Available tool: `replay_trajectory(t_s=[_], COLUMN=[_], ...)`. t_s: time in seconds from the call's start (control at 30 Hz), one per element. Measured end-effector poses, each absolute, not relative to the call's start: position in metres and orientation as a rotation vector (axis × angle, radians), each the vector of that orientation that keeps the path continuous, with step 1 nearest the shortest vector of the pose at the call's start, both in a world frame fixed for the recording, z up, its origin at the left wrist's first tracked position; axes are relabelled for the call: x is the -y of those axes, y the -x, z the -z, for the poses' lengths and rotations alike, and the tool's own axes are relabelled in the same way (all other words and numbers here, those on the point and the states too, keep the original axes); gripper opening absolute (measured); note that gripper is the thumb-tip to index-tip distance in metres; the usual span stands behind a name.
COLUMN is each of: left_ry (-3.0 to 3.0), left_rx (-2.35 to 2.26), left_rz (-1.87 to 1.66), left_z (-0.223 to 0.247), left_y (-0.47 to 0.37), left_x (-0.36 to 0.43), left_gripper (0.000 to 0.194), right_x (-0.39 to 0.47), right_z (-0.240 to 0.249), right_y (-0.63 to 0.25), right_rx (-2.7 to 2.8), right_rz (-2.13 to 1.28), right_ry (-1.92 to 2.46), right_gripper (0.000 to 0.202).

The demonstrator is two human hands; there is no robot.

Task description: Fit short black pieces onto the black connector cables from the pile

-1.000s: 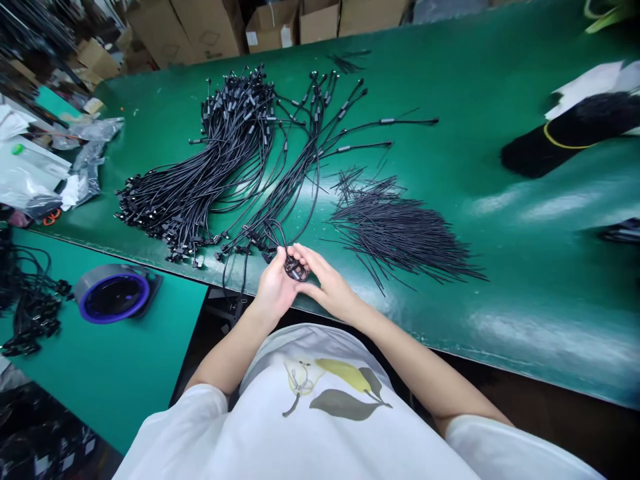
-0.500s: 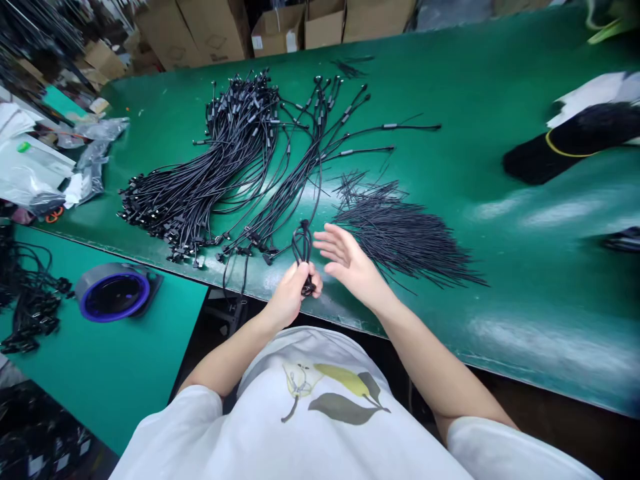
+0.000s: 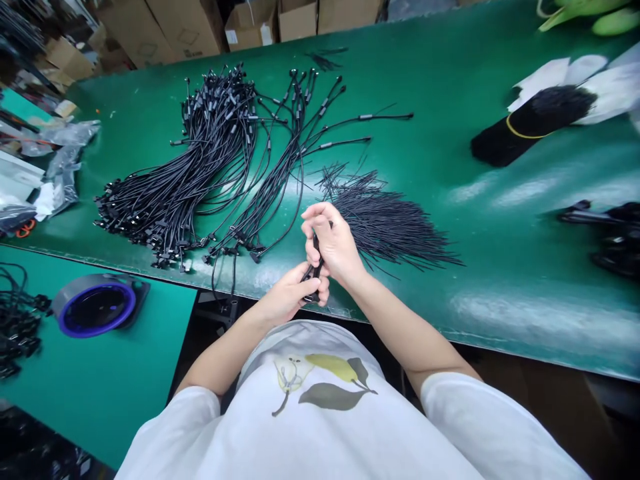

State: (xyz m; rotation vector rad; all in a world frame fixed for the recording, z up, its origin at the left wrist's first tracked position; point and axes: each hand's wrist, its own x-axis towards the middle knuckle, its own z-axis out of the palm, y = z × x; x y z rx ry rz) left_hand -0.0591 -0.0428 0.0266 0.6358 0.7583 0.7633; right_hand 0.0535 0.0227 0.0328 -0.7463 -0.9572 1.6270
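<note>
My left hand point(image 3: 293, 293) grips the black cable bunch point(image 3: 317, 265) with the thumb pressed along its lower end, where a shiny connector pokes out. My right hand point(image 3: 340, 252) sits just above, its fingers curled round the upper end; whether they pinch it tightly or only steady it, I cannot tell, since my own knuckles hide the contact. The bunch is between my two hands, above the front edge of the green table point(image 3: 425, 60).

To do this well, I would let the left thumb bear the load — stiff cable like this is likely to spring apart if the pressure slackens. The right fingers, I judge, want a lighter touch, close to the left ones, so that the strands lie side by side and don't twist. I'd also spare the connector any hard squeeze.

Just beyond my right hand is a spread of thin black strips point(image 3: 400, 223), so the elbow is best held low — a careless sweep could scatter them.
</note>
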Motion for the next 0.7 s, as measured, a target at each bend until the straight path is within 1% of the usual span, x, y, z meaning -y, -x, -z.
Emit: replay_trajectory(t_s=[0.1,0.27,0.33,0.4,0.47,0.57,0.63,0.7], left_ry=[-0.505,-0.407,-0.426,-0.498,-0.701,-1.192,-1.48,-1.645], left_rx=[-0.714,-0.716,-0.723,-0.751,-0.861,-1.093,-1.128,-1.072], left_rz=[-0.756,-0.74,-0.749,-0.736,-0.731,-0.598,-0.409,-0.25], left_z=[-0.029,-0.026,-0.023,-0.018,-0.013,-0.008,-0.006,-0.007], left_y=[0.062,0.06,0.06,0.063,0.068,0.076,0.079,0.078], left_x=[0.039,0.034,0.034,0.035,0.038,0.044,0.048,0.052], left_gripper=[0.03,0.028,0.028,0.032,0.034,0.031,0.03,0.029], right_x=[-0.025,-0.03,-0.032,-0.029,-0.019,0.009,0.03,0.046], right_z=[-0.031,-0.029,-0.029,-0.031,-0.033,-0.027,-0.017,-0.006], right_y=[-0.051,-0.048,-0.056,-0.071,-0.089,-0.113,-0.12,-0.124], right_rx=[0.992,0.932,0.975,1.208,1.652,2.378,2.697,2.883], right_rz=[-1.516,-1.616,-1.545,-1.301,-0.956,-0.481,-0.274,-0.215], right_ry=[0.79,0.815,0.885,0.967,0.967,0.832,0.845,0.89], right_gripper=[0.041,0.039,0.037,0.031,0.025,0.028,0.025,0.021])
